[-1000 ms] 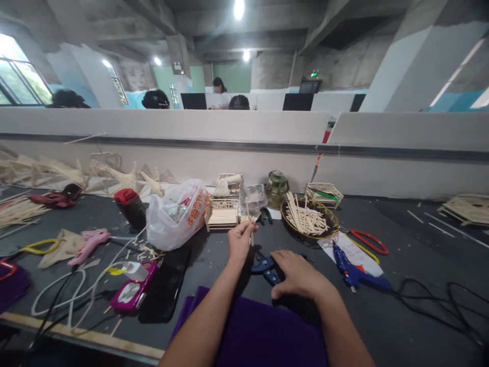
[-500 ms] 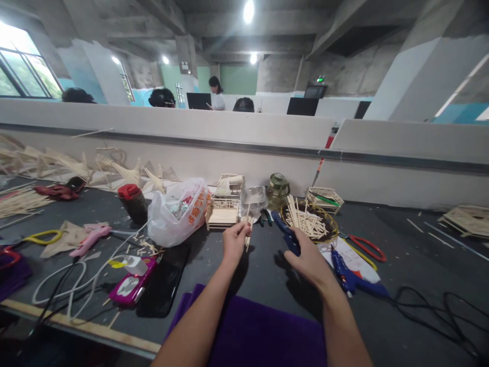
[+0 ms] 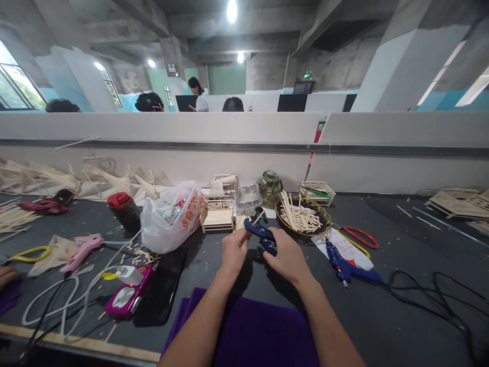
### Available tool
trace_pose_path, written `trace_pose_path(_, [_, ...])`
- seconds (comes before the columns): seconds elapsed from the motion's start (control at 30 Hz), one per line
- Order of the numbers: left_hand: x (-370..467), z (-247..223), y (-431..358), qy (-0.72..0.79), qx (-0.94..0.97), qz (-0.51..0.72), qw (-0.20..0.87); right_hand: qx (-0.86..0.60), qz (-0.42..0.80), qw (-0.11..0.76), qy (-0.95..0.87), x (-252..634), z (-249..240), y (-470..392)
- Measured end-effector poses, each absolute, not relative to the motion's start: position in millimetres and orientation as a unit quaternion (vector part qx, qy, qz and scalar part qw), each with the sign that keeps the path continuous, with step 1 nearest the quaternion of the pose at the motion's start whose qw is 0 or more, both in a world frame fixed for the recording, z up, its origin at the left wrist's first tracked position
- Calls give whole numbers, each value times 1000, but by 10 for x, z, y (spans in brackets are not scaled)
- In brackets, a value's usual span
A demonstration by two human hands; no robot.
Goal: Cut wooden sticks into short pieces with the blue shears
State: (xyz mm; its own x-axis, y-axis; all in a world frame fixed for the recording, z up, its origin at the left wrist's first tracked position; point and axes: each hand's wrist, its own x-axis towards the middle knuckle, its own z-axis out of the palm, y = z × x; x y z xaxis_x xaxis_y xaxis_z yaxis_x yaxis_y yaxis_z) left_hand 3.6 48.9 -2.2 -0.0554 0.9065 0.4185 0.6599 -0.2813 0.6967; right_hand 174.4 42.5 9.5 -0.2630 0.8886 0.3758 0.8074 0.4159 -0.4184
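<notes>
Thin wooden sticks [image 3: 240, 222] are pinched in my left hand [image 3: 234, 250], above the middle of the dark table. Around the handles of dark blue hand cutters [image 3: 263, 236], my right hand [image 3: 287, 256] is closed. The cutters' head lies right by my left fingertips, at the sticks; whether the jaws touch them I cannot make out. Just behind my hands stands a small wooden stick model [image 3: 217, 216]. To the right of the cutters is a round basket [image 3: 329, 224] holding many loose sticks [image 3: 300, 214].
A plastic bag [image 3: 171, 219], dark cup [image 3: 124, 211], black phone [image 3: 162, 293] and magenta power strip [image 3: 128, 298] lie left. Right are red-handled scissors [image 3: 359, 237] and a corded blue glue gun [image 3: 353, 270]. Purple cloth [image 3: 263, 334] lies in front. Another person's hand [image 3: 7, 275] shows far left.
My right hand has brought the blue cutters left, from beside the basket to my left hand's fingertips. The sticks, upright before, are now partly hidden by the cutters. The view has shifted slightly right.
</notes>
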Motion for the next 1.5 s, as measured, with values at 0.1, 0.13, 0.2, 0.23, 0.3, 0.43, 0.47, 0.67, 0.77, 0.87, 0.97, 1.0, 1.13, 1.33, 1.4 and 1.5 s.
trace_pose_path(0.1, [39,-19,471,589,690,405,115,-539,76,288,-788,1728,91,419])
trace_pose_path(0.13, [38,-21,467,592,694,396,107,-539,79,288,-787,1724,91,415])
trace_pose_path(0.2, [33,-22,460,597,699,382,96,-540,82,287,-787,1718,91,409])
trace_pose_path(0.23, [29,-20,457,599,701,376,91,-539,83,286,-788,1717,90,408])
trace_pose_path(0.3, [19,-6,451,602,706,365,79,-538,83,282,-790,1715,83,409])
trace_pose_path(0.43, [0,48,434,610,719,328,63,-544,87,258,-794,1716,58,421])
trace_pose_path(0.47, [-1,61,429,612,723,315,59,-546,88,250,-795,1716,50,422])
trace_pose_path(0.67, [3,78,422,624,742,241,41,-574,83,198,-790,1672,6,391])
trace_pose_path(0.77, [3,72,438,626,746,222,44,-599,60,177,-779,1629,-13,382])
trace_pose_path(0.87, [0,74,457,632,744,213,46,-603,50,171,-778,1612,-31,411])
trace_pose_path(0.97, [-4,72,474,635,741,216,48,-593,66,171,-784,1629,-61,468])
trace_pose_path(1.0, [-5,69,479,634,740,219,49,-589,72,174,-786,1639,-74,487])
trace_pose_path(1.13, [-6,57,493,638,735,223,46,-572,89,186,-794,1669,-124,538])
trace_pose_path(1.33, [-7,76,504,652,730,202,42,-569,85,189,-796,1671,-141,565])
trace_pose_path(1.4, [-11,77,511,659,725,196,48,-568,80,181,-799,1667,-129,577])
trace_pose_path(1.5, [-18,69,519,665,718,197,51,-569,71,170,-802,1659,-103,587])
